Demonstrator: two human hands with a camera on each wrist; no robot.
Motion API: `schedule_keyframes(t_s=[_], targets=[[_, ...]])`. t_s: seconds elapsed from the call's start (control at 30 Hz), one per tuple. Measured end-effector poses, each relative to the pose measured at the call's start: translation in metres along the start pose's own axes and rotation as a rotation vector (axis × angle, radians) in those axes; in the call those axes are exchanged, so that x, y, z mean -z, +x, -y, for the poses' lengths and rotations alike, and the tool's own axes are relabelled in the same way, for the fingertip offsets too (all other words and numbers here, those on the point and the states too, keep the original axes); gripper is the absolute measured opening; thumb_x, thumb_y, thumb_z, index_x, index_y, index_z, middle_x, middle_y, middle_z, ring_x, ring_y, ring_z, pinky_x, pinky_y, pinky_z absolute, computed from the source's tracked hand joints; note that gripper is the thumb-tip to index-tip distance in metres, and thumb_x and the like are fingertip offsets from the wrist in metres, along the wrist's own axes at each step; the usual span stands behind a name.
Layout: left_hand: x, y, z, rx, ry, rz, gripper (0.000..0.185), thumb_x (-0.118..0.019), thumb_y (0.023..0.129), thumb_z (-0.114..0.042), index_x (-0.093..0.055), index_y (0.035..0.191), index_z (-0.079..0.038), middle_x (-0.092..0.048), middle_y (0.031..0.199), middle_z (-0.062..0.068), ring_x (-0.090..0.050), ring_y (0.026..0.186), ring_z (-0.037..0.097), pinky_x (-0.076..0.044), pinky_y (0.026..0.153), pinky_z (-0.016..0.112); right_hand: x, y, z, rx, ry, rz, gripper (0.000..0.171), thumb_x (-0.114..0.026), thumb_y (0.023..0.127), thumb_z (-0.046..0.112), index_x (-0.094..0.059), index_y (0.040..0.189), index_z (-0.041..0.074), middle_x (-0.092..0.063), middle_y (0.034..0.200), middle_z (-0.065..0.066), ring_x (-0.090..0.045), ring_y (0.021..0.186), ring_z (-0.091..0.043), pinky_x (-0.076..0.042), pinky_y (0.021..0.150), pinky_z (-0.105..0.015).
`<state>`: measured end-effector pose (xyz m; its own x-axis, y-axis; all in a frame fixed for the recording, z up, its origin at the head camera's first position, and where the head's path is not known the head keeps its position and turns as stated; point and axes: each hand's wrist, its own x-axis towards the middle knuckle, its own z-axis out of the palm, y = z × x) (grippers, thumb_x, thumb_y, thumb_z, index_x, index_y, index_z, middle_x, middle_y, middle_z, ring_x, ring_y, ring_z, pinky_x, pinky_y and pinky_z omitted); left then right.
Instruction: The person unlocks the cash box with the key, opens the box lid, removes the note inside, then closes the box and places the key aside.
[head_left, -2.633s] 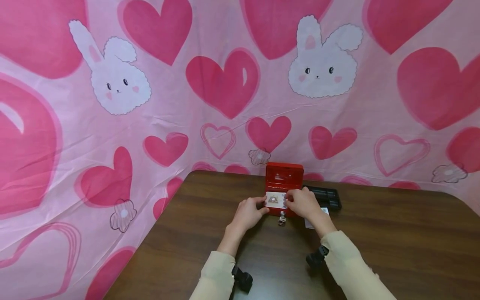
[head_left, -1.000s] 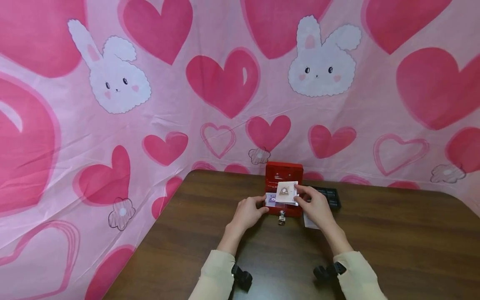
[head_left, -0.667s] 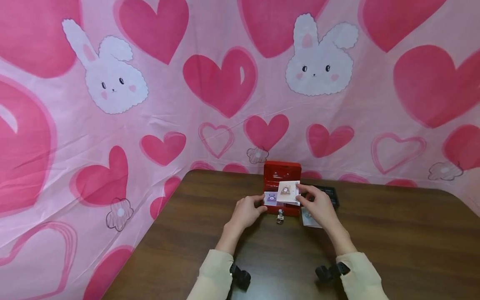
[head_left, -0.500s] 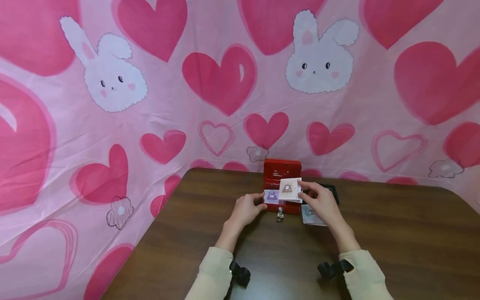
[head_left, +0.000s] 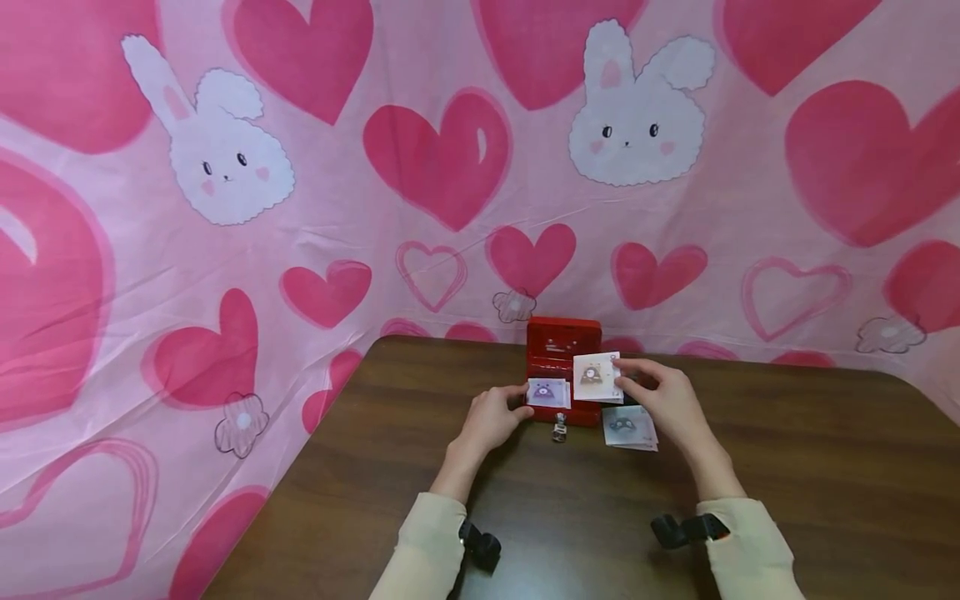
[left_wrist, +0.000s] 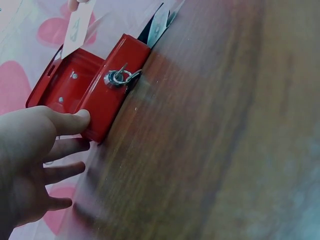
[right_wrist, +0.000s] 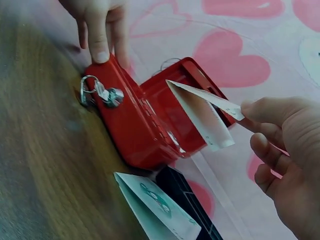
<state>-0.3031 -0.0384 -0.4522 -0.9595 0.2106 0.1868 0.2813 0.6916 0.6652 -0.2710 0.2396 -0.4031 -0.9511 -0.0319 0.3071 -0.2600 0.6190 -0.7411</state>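
Observation:
A red metal cash box (head_left: 564,332) stands on the table with its lid up. My left hand (head_left: 491,419) grips the box's left side, thumb on the front edge and the other fingers along the side. Between thumb and fingers of my right hand (head_left: 670,406), a folded cream paper note (head_left: 596,377) with a bear print is pinched above the box's right part. Purple notes (head_left: 546,392) lie in the left part of the box. In the right wrist view the cream note (right_wrist: 205,117) hangs partly unfolded, apart from the box.
Keys on a ring (right_wrist: 92,84) hang from the lock at the box's front. Folded teal notes (head_left: 628,426) lie on the table (head_left: 570,508) just right of the box. Behind them is a black compartmented tray (right_wrist: 185,195). A pink heart-print cloth (head_left: 442,158) hangs behind.
My right hand has lifted the cream note out of the box and moved it right, uncovering the purple notes and, by moving away, the teal ones. My left hand has stayed at the box.

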Motion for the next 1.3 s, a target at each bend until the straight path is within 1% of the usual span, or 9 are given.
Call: schedule_keyframes(t_s=[0.1,0.2,0.3,0.4,0.57,0.77,1.03,1.13,1.3], targets=[[-0.001,0.0,0.0,-0.005,-0.001,0.001,0.046,-0.073,0.091,-0.028,-0.063,0.135,-0.018,-0.065,0.134,0.003,-0.062,0.123,0.025,-0.048,0.104,0.048,0.004,0.0,-0.004,0.017,-0.023,-0.017,0.04,-0.067,0.095,0.033,-0.067,0.128,0.011,-0.071,0.112,-0.014,-0.056,0.091,-0.022,-0.05,0.074,-0.019],[0.0,0.0,0.0,0.001,-0.008,0.001,0.047,-0.073,0.091,-0.028,-0.063,0.136,-0.019,-0.065,0.135,0.003,-0.061,0.124,0.025,-0.048,0.104,0.049,0.006,0.0,-0.007,0.03,-0.039,-0.013,0.039,-0.067,0.095,0.034,-0.068,0.128,0.011,-0.07,0.104,-0.012,-0.055,0.087,-0.02,-0.049,0.073,-0.018],[0.0,-0.001,-0.001,0.005,-0.025,0.011,0.047,-0.072,0.091,-0.028,-0.062,0.137,-0.018,-0.064,0.136,0.003,-0.061,0.124,0.025,-0.048,0.104,0.05,0.009,-0.001,-0.009,0.027,-0.058,-0.002,0.04,-0.066,0.096,0.034,-0.067,0.128,0.011,-0.069,0.101,-0.01,-0.054,0.087,-0.02,-0.049,0.073,-0.019],[0.001,-0.001,0.0,0.006,-0.033,0.019,0.048,-0.072,0.092,-0.028,-0.062,0.137,-0.018,-0.064,0.136,0.003,-0.061,0.124,0.026,-0.048,0.104,0.05,0.013,-0.001,-0.009,0.034,-0.078,0.007,0.039,-0.067,0.096,0.031,-0.067,0.129,0.01,-0.068,0.1,-0.01,-0.053,0.086,-0.021,-0.048,0.073,-0.02],[0.0,0.0,0.0,0.015,-0.023,0.014,0.047,-0.072,0.091,-0.028,-0.062,0.137,-0.019,-0.064,0.136,0.002,-0.06,0.125,0.024,-0.048,0.104,0.049,0.019,0.001,-0.011,0.053,-0.111,0.024,0.038,-0.069,0.094,0.026,-0.067,0.127,0.007,-0.069,0.097,-0.01,-0.054,0.084,-0.02,-0.047,0.07,-0.022],[-0.001,0.001,-0.001,0.014,-0.019,0.011,0.048,-0.072,0.092,-0.028,-0.061,0.137,-0.019,-0.064,0.136,0.003,-0.061,0.125,0.025,-0.048,0.105,0.049,0.03,0.0,-0.022,0.043,-0.146,0.039,0.039,-0.068,0.094,0.027,-0.066,0.129,0.008,-0.071,0.1,-0.01,-0.058,0.086,-0.021,-0.048,0.072,-0.022],[-0.004,0.003,0.0,0.016,-0.013,0.007,0.047,-0.072,0.091,-0.029,-0.062,0.137,-0.02,-0.065,0.135,0.002,-0.061,0.125,0.024,-0.048,0.105,0.048,0.043,-0.004,-0.029,0.016,-0.134,0.066,0.043,-0.068,0.094,0.035,-0.066,0.129,0.01,-0.072,0.102,-0.01,-0.057,0.085,-0.016,-0.048,0.071,-0.021],[-0.005,0.004,0.001,0.022,-0.018,0.014,0.048,-0.072,0.091,-0.029,-0.061,0.138,-0.021,-0.064,0.136,0.001,-0.06,0.125,0.023,-0.048,0.105,0.048,0.047,-0.006,-0.031,0.005,-0.147,0.087,0.044,-0.067,0.095,0.036,-0.066,0.13,0.011,-0.072,0.105,-0.011,-0.058,0.088,-0.019,-0.049,0.074,-0.023],[-0.004,0.003,0.002,0.023,-0.024,0.009,0.048,-0.072,0.091,-0.028,-0.061,0.137,-0.021,-0.064,0.136,0.001,-0.06,0.126,0.024,-0.047,0.106,0.05,0.054,-0.01,-0.034,-0.026,-0.15,0.131,0.046,-0.065,0.096,0.038,-0.064,0.132,0.011,-0.071,0.113,-0.014,-0.059,0.095,-0.025,-0.05,0.078,-0.03]])
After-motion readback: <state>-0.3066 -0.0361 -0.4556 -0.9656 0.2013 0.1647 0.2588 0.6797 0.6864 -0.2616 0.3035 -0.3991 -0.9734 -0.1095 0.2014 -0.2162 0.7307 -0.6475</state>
